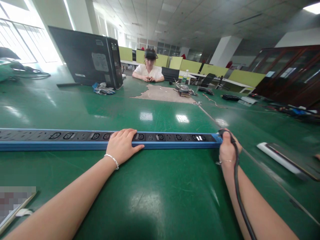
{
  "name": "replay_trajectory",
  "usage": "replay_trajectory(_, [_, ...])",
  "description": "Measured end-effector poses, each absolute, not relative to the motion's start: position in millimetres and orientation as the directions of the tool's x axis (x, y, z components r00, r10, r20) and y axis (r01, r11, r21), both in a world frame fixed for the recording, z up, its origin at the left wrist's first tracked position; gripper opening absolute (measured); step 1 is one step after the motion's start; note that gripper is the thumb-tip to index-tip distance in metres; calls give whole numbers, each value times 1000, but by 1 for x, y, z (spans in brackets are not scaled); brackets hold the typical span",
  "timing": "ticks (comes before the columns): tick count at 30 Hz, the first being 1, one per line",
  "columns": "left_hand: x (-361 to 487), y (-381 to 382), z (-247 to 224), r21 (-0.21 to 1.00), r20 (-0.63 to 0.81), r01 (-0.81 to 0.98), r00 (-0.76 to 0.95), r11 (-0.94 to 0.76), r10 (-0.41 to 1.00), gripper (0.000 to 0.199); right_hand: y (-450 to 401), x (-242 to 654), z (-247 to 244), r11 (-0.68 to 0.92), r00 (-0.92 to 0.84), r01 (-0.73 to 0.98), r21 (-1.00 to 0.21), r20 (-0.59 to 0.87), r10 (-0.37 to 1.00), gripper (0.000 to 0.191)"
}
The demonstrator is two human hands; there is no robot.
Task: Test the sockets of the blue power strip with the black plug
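I have the blue power strip (pixel 165 145) laid on the green table (pixel 175 186), left hand (pixel 122 144) clamped across it, right hand (pixel 227 148) closed round the black cable (pixel 237 180) at its end, but from afar can't tell what's left.

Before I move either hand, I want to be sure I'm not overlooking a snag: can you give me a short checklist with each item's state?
1. Power strip flat on the green table, sockets upward: ok.
2. Left hand on the strip: ok, it lies across the top, thumb at the near side.
3. Right hand on the black cable: ok, at the strip's right end.
4. Cable fully seated in that end: cannot tell, the hand hides the join.
5. Right forearm uncrossed by the cable: not ok, the cable runs across it in this view.
6. Co-worker's hands away from the strip: ok, they are across the table.
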State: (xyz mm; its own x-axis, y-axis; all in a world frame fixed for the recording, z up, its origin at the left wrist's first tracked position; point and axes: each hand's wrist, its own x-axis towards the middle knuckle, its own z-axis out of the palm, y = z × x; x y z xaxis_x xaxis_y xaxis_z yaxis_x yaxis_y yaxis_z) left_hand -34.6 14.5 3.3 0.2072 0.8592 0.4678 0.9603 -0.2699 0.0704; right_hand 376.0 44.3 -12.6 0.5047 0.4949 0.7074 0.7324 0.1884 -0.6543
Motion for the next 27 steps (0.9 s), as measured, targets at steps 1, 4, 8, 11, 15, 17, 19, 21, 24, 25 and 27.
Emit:
replay_trajectory(1, [-34,14,3,76,466,960,205,-269,861,57,42,374,-8,229,560,687,-689,704,438,47])
replay_trajectory(4, [-34,14,4,92,462,959,198,-269,865,56,34,362,3,246,596,648,-721,681,426,42])
replay_trajectory(8, [-34,14,4,96,459,957,202,-275,865,56,31,334,7,265,503,656,-706,672,543,40])
replay_trajectory(11, [-34,14,4,99,460,956,201,-275,865,56,33,310,4,309,405,606,-732,619,672,41])
replay_trajectory(15, [-33,14,5,102,460,957,197,-272,866,55,35,289,-1,276,295,624,-731,547,783,44])
replay_trajectory(17, [-33,14,5,103,460,957,196,-272,866,56,35,285,-2,237,259,697,-676,547,796,45])
replay_trajectory(19, [-33,14,5,105,462,957,193,-270,866,56,36,283,-2,198,233,760,-619,544,806,45])
replay_trajectory(21, [-33,14,5,109,464,957,192,-270,865,57,37,282,-3,172,220,790,-588,534,816,44])
replay_trajectory(24, [-33,14,5,110,464,954,198,-278,863,57,40,280,-4,161,214,803,-574,530,821,44])
replay_trajectory(25, [-33,14,4,109,465,954,200,-280,863,57,40,279,-4,159,214,805,-572,530,820,44])
replay_trajectory(27, [-33,14,4,110,466,953,200,-281,862,57,41,277,-5,147,223,809,-569,528,820,44])
